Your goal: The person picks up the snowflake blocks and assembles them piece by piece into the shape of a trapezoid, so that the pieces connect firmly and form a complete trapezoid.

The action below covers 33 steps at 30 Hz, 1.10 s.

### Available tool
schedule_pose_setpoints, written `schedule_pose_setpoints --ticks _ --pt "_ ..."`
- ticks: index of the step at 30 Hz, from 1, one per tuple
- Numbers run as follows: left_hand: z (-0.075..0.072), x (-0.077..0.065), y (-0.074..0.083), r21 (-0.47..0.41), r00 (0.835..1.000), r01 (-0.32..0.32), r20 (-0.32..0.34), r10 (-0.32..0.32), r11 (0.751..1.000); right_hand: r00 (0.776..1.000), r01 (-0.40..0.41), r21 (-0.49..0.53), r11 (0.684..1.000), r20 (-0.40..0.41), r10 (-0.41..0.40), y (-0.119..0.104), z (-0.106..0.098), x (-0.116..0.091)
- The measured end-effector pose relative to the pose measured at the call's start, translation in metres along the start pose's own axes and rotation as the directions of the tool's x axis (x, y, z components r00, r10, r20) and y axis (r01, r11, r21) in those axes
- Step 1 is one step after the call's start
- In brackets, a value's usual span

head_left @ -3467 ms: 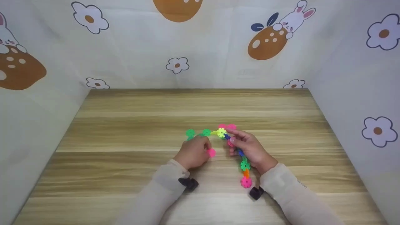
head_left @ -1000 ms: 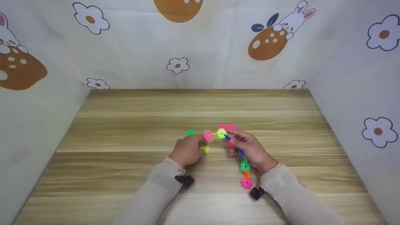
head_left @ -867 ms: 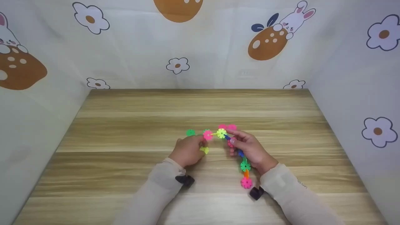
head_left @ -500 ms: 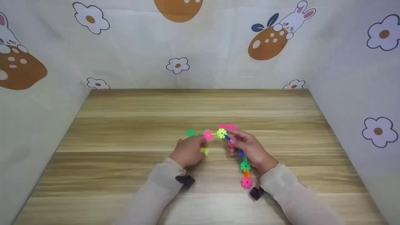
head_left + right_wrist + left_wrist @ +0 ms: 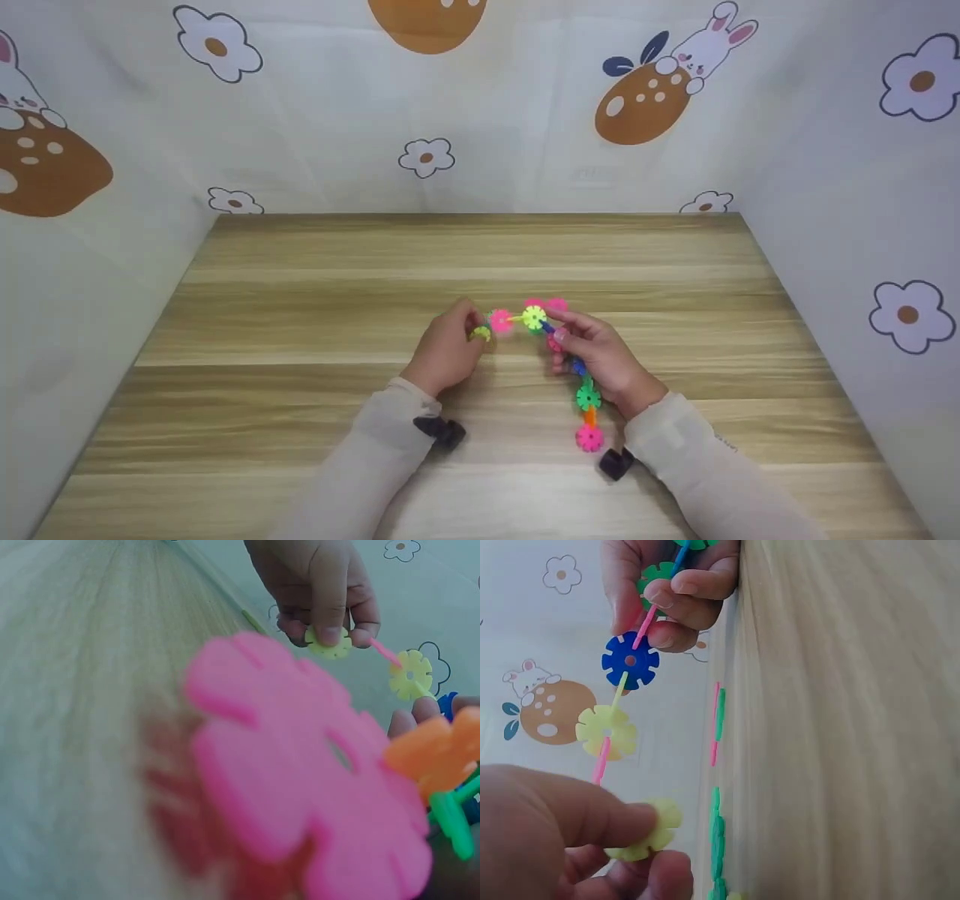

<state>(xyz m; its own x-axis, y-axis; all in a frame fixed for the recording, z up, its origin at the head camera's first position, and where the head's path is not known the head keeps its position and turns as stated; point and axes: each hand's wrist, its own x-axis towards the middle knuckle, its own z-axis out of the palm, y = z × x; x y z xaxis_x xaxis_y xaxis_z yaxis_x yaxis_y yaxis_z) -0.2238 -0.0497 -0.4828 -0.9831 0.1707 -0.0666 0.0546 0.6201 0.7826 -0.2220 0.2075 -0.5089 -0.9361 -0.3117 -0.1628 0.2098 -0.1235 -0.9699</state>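
My left hand (image 5: 444, 351) pinches a yellow snowflake disc (image 5: 667, 819) between thumb and fingers. My right hand (image 5: 606, 366) grips the middle of a chain of interlocked discs. From its left end the chain runs through a pink disc (image 5: 500, 321) and a yellow disc (image 5: 534, 318), then a blue disc (image 5: 613, 660) by the right fingertips. Below that hand hang a green disc (image 5: 589, 398), an orange disc (image 5: 590, 416) and a pink disc (image 5: 589, 438). The pinched disc is close to the chain's pink end; whether they touch I cannot tell.
Loose pink discs (image 5: 556, 304) lie on the wooden table (image 5: 315, 442) behind the chain. Green discs (image 5: 718, 847) lie flat near the left hand. Patterned cloth (image 5: 300, 112) encloses the table's back and sides.
The pink disc held low by my left hand is now at the chain's left end. The left hand has since taken a yellow disc and raised it there. The right hand stays put.
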Motion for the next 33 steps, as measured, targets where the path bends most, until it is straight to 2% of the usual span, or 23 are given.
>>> schedule_pose_setpoints --ticks 3,6,14,20,26,33 --pt "0.0002 0.0022 -0.0003 -0.068 0.999 0.003 -0.039 -0.006 0.998 1.0 -0.005 0.009 1.0 -0.005 0.005 -0.0001 -0.0004 0.0005" --pt "0.0006 0.0026 -0.0007 -0.098 0.998 -0.018 -0.06 0.012 0.995 1.0 -0.008 0.01 1.0 -0.005 0.008 -0.0001 -0.0003 0.0009" --pt "0.0013 0.0011 -0.0025 -0.193 0.989 -0.138 -0.075 0.126 0.971 1.0 0.001 0.012 1.0 0.009 -0.002 0.0025 -0.0016 0.0007" --pt "0.0025 0.0019 -0.0034 -0.168 0.986 -0.156 -0.091 0.143 0.973 1.0 0.01 0.015 1.0 0.017 -0.011 0.0022 -0.0018 0.0001" --pt "0.002 0.0025 -0.0032 -0.212 0.979 -0.175 -0.145 0.146 0.962 1.0 0.009 0.021 1.0 0.009 -0.009 0.002 -0.0016 -0.0001" --pt "0.0024 0.0037 -0.0051 -0.177 0.969 -0.205 -0.173 0.175 0.963 0.999 -0.004 -0.059 0.998 0.033 0.006 0.0032 -0.0026 0.0024"
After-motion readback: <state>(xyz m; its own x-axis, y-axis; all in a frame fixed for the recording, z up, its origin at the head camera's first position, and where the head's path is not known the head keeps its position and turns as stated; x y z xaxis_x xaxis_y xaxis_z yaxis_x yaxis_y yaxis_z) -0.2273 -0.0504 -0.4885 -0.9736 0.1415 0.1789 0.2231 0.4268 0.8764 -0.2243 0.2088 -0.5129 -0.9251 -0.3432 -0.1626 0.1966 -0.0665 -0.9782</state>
